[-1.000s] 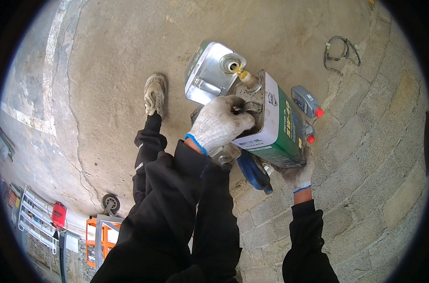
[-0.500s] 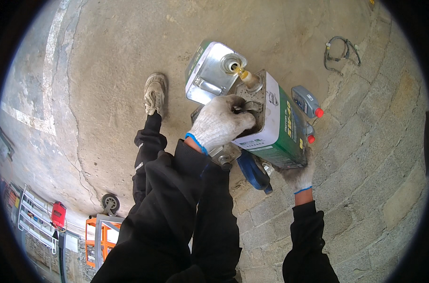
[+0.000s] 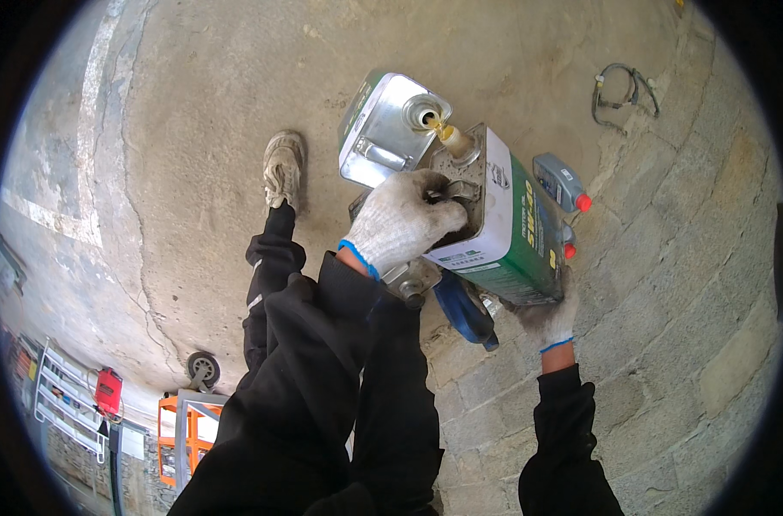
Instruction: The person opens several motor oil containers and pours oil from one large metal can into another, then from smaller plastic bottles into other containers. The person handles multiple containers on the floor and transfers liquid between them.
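Little has moved since the last frame: our right hand (image 3: 548, 318) and the base of the tilted can (image 3: 522, 232) sit slightly farther right, and the rest matches what we saw before. We have the can tipped over on the right side of the scene, its top facing left. Our left hand (image 3: 406, 215), in a whitish knit glove, has its fingers curled closed around the strap handle (image 3: 465, 191) on that top. Our right hand, gloved too, supports the base on the near side; its fingers are largely hidden, so we cannot tell how far they close.

From the can's spout (image 3: 457, 146), amber liquid (image 3: 436, 126) runs into the open mouth of a second can (image 3: 383, 129), just beyond to the left, its silvery top toward us. On the tilted can we see a white panel with a dark emblem, then green with big yellow lettering and smaller white print. The second can shows a strip of green label on its left side.

To the right lies a grey bottle (image 3: 557, 182) with a dark label and red cap; a dark blue jug (image 3: 462, 310) rests nearer us, below the tilted can.
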Demonstrator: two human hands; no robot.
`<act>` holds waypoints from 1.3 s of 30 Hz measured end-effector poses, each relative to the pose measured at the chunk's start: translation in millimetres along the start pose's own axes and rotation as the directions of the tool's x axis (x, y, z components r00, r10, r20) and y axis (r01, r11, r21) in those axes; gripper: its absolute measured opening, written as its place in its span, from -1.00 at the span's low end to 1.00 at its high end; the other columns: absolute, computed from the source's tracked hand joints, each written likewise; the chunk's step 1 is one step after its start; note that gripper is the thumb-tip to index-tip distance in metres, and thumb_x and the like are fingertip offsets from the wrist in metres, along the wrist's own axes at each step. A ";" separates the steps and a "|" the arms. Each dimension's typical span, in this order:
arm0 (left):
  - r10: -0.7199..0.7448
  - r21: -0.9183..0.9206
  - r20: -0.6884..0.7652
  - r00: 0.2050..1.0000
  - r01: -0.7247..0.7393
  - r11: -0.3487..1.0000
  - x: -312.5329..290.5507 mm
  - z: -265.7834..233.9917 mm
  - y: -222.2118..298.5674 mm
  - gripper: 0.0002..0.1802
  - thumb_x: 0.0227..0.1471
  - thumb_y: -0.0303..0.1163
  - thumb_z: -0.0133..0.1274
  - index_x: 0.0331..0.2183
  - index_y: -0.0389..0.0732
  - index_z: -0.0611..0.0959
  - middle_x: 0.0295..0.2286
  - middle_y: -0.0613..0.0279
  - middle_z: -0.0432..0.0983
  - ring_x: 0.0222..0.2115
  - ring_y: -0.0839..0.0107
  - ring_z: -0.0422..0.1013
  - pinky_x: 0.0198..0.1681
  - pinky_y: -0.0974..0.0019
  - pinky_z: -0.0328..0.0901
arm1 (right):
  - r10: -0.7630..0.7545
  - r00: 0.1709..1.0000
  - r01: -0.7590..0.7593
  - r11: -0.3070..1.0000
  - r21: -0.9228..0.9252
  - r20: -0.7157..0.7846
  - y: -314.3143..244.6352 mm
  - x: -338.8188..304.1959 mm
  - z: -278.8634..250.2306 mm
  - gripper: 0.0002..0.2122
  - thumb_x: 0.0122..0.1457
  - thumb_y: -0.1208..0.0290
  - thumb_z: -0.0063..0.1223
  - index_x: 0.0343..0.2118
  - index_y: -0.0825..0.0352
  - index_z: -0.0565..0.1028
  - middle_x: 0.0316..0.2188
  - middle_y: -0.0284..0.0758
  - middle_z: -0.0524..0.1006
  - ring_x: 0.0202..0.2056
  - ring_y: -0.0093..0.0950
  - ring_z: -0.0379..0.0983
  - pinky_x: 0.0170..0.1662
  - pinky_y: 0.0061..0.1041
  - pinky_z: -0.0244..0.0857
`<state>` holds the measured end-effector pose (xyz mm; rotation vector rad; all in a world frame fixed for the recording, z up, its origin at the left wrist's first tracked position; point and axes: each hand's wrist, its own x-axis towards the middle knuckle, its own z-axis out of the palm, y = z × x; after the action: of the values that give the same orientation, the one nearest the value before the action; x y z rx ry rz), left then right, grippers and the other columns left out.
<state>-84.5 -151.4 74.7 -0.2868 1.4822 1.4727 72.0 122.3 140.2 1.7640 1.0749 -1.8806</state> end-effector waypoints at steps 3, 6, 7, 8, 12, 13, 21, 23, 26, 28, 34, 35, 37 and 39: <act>0.014 0.007 -0.008 1.000 -0.014 1.000 0.1 -0.5 -0.7 -0.46 -0.10 -0.15 0.19 -0.18 -0.42 0.70 -0.45 -0.17 0.64 -0.39 0.10 0.61 -0.23 0.19 0.46 | -0.002 1.000 0.002 1.000 0.020 -0.023 0.2 -0.5 2.0 -0.19 0.20 -0.33 -0.19 0.40 0.10 0.14 0.32 -0.07 0.19 0.30 -0.03 0.15 0.25 0.18 0.05; 0.010 0.015 -0.002 1.000 -0.010 1.000 1.6 -0.4 -4.5 -0.46 -0.10 -0.14 0.19 -0.18 -0.41 0.70 -0.45 -0.16 0.64 -0.39 0.10 0.61 -0.23 0.19 0.47 | 0.011 0.999 -0.010 1.000 0.023 -0.035 0.2 -0.9 2.9 -0.20 0.21 -0.33 -0.20 0.40 0.10 0.15 0.31 -0.07 0.20 0.28 -0.04 0.17 0.23 0.18 0.07; 0.004 0.019 0.003 1.000 -0.004 1.000 2.6 -0.3 -6.2 -0.46 -0.10 -0.14 0.19 -0.18 -0.40 0.70 -0.45 -0.16 0.64 -0.39 0.10 0.61 -0.23 0.19 0.47 | 0.009 0.999 -0.008 1.000 0.008 -0.039 0.0 -0.7 2.9 -0.20 0.21 -0.33 -0.21 0.39 0.10 0.15 0.31 -0.07 0.21 0.28 -0.04 0.18 0.23 0.18 0.07; 0.006 0.000 0.005 1.000 -0.006 1.000 3.6 -0.2 -8.1 -0.47 -0.10 -0.14 0.19 -0.19 -0.40 0.70 -0.45 -0.16 0.64 -0.39 0.10 0.61 -0.23 0.19 0.47 | 0.010 0.999 -0.010 1.000 0.002 -0.035 -0.1 -0.5 2.8 -0.21 0.21 -0.33 -0.21 0.39 0.10 0.15 0.31 -0.08 0.22 0.27 -0.04 0.18 0.22 0.19 0.08; 0.036 -0.073 0.015 0.999 -0.035 0.997 8.1 1.6 -14.9 -0.47 -0.09 -0.14 0.19 -0.20 -0.41 0.70 -0.45 -0.17 0.63 -0.39 0.10 0.61 -0.22 0.18 0.47 | 0.021 0.999 -0.021 1.000 0.006 -0.036 0.0 1.3 1.5 -0.21 0.21 -0.34 -0.23 0.38 0.11 0.17 0.30 -0.09 0.23 0.26 -0.04 0.21 0.21 0.21 0.09; 0.049 -0.092 0.017 0.999 -0.047 0.995 8.6 1.7 -15.9 -0.48 -0.09 -0.14 0.19 -0.20 -0.41 0.70 -0.45 -0.17 0.63 -0.39 0.10 0.61 -0.22 0.18 0.46 | 0.021 0.999 -0.021 1.000 0.006 -0.038 0.4 1.5 1.1 -0.21 0.21 -0.34 -0.23 0.38 0.11 0.17 0.30 -0.09 0.24 0.26 -0.04 0.21 0.21 0.21 0.08; 0.035 -0.016 -0.013 0.999 -0.036 0.999 4.1 -0.4 -8.7 -0.49 -0.09 -0.15 0.19 -0.23 -0.42 0.70 -0.47 -0.17 0.62 -0.42 0.11 0.60 -0.26 0.18 0.46 | 0.021 1.000 -0.021 1.000 0.018 -0.014 1.2 3.3 -0.5 -0.21 0.21 -0.35 -0.23 0.39 0.11 0.17 0.30 -0.09 0.23 0.27 -0.05 0.20 0.22 0.18 0.08; 0.023 -0.013 -0.016 1.000 -0.023 1.000 3.3 -0.9 -5.6 -0.49 -0.09 -0.15 0.19 -0.23 -0.43 0.70 -0.48 -0.18 0.62 -0.43 0.11 0.60 -0.26 0.18 0.46 | 0.023 1.000 -0.023 1.000 0.021 -0.010 1.0 4.0 -0.7 -0.21 0.21 -0.35 -0.22 0.39 0.10 0.17 0.30 -0.09 0.23 0.27 -0.05 0.19 0.23 0.17 0.08; 0.010 -0.024 -0.006 1.000 -0.010 1.000 3.2 -1.8 -3.5 -0.48 -0.09 -0.15 0.18 -0.24 -0.44 0.70 -0.49 -0.18 0.62 -0.43 0.11 0.60 -0.27 0.18 0.45 | 0.021 1.000 -0.021 0.999 0.036 -0.006 0.8 4.7 -1.3 -0.21 0.21 -0.34 -0.21 0.39 0.11 0.17 0.30 -0.10 0.23 0.28 -0.06 0.18 0.23 0.17 0.07; 0.008 -0.029 -0.010 1.000 -0.008 1.000 3.1 -2.0 -4.0 -0.48 -0.09 -0.15 0.18 -0.24 -0.45 0.70 -0.49 -0.19 0.62 -0.43 0.11 0.60 -0.27 0.18 0.45 | 0.021 1.000 -0.021 0.998 0.058 -0.004 0.4 4.8 -1.8 -0.24 0.23 -0.30 -0.20 0.38 0.10 0.18 0.31 -0.11 0.24 0.29 -0.05 0.18 0.24 0.19 0.09; 0.055 -0.015 -0.017 0.998 -0.055 0.998 7.4 -2.2 -10.2 -0.48 -0.08 -0.15 0.17 -0.24 -0.46 0.69 -0.49 -0.18 0.62 -0.42 0.10 0.60 -0.26 0.17 0.45 | 0.014 1.000 -0.015 0.996 0.088 0.013 -0.3 5.7 -1.4 -0.31 0.26 -0.20 -0.16 0.37 0.08 0.20 0.32 -0.13 0.25 0.30 -0.03 0.20 0.23 0.26 0.13; 0.048 -0.028 -0.009 0.999 -0.049 0.998 8.3 -2.6 -11.2 -0.47 -0.08 -0.15 0.17 -0.23 -0.46 0.69 -0.48 -0.19 0.62 -0.42 0.10 0.60 -0.26 0.17 0.45 | 0.016 1.000 -0.018 0.995 0.097 0.020 0.1 6.5 -0.7 -0.31 0.26 -0.20 -0.16 0.37 0.08 0.20 0.32 -0.13 0.24 0.30 -0.03 0.20 0.23 0.27 0.13; 0.018 -0.042 0.004 1.000 -0.018 0.999 9.7 -3.7 -12.6 -0.47 -0.08 -0.15 0.17 -0.22 -0.46 0.69 -0.48 -0.19 0.62 -0.41 0.10 0.60 -0.26 0.17 0.45 | 0.016 1.000 -0.018 0.996 0.093 0.015 1.0 8.2 0.9 -0.29 0.26 -0.23 -0.18 0.37 0.08 0.20 0.31 -0.13 0.25 0.30 -0.04 0.19 0.23 0.24 0.11; 0.035 -0.047 0.003 0.999 -0.034 0.998 9.8 -4.7 -12.8 -0.46 -0.08 -0.15 0.17 -0.21 -0.46 0.69 -0.47 -0.19 0.62 -0.41 0.09 0.60 -0.26 0.17 0.45 | 0.019 1.000 -0.021 0.997 0.079 0.019 1.9 9.7 2.7 -0.26 0.25 -0.29 -0.24 0.39 0.08 0.18 0.30 -0.13 0.25 0.28 -0.06 0.19 0.23 0.17 0.07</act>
<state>-81.9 -154.0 58.3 -0.2885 1.4575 1.5366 69.8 121.5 130.2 1.7899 0.9848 -1.9487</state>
